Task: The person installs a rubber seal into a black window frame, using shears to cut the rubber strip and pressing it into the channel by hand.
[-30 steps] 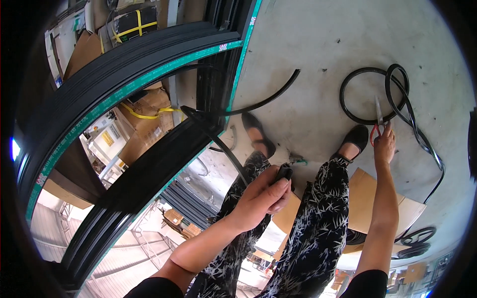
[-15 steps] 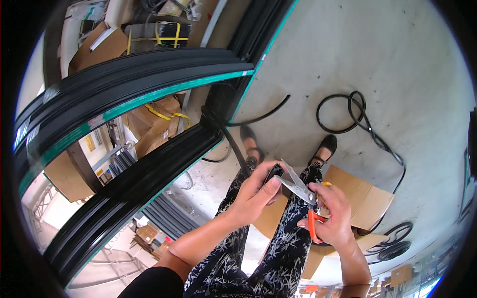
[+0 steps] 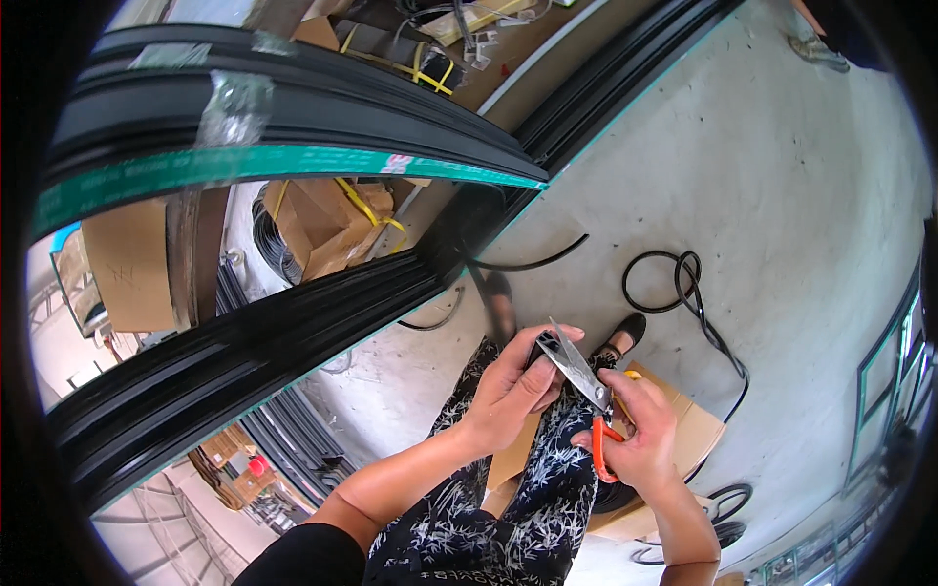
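Observation:
My right hand (image 3: 635, 427) is wrapped round the orange handles of a pair of scissors (image 3: 576, 371). The blades lie almost together and point up and left, across the end of a black rubber strip (image 3: 540, 350). My left hand (image 3: 515, 384) pinches that strip near its end, just left of the blades. Whether the blades have the rubber between them is hard to tell. Behind my left hand the strip runs up, blurred, to the corner of a large black window frame (image 3: 293, 327) edged with green film.
A loop of black strip (image 3: 684, 278) lies on the grey floor, trailing to an open cardboard box (image 3: 689, 430) by my legs. More strip is coiled (image 3: 728, 508) at lower right. Bundled dark profiles (image 3: 293, 439) show beyond the frame. Another person's shoe (image 3: 819, 54) stands at upper right.
The scissor blades have come together from a wide spread, at the strip's end. My view has shifted, so the frame sits differently and another person's foot shows at upper right.

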Available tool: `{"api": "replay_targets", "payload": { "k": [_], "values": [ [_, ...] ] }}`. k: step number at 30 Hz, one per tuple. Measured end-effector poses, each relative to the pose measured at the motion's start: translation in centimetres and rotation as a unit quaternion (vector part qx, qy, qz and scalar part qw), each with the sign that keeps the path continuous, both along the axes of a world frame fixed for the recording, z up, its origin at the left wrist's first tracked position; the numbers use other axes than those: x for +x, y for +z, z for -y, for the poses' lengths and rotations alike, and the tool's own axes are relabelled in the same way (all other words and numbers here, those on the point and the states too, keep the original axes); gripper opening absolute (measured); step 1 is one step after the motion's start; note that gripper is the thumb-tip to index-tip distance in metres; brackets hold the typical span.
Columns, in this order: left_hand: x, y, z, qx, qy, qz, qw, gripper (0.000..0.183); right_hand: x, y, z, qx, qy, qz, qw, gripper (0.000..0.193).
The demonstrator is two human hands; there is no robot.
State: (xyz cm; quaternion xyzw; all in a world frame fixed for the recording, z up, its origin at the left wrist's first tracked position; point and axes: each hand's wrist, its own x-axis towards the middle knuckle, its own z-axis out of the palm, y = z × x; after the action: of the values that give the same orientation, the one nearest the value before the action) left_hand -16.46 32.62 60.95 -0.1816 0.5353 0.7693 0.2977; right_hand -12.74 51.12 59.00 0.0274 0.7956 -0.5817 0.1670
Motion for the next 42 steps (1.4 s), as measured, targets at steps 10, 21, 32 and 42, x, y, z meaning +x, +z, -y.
{"api": "replay_targets", "payload": {
  "k": [10,21,32,42],
  "values": [
    [1.0,1.3,3.1,0.005,0.01,-0.006,1.0,0.038,-1.1,1.7,2.9,0.077,0.086,-0.072,0.991,0.063],
    [1.9,0.0,3.5,0.003,-0.001,-0.012,1.0,0.044,2.6,-1.9,2.8,0.047,0.064,-0.005,0.997,0.052],
    [1.8,1.6,4.6,0.037,0.025,-0.031,0.999,0.044,6.5,-16.4,-5.8,0.509,0.134,0.183,0.83,0.038],
    [5.1,15.7,8.5,0.129,0.317,-0.109,0.933,0.038,1.5,8.3,13.2,-0.203,0.244,-0.132,0.939,0.043]
  ]
}}
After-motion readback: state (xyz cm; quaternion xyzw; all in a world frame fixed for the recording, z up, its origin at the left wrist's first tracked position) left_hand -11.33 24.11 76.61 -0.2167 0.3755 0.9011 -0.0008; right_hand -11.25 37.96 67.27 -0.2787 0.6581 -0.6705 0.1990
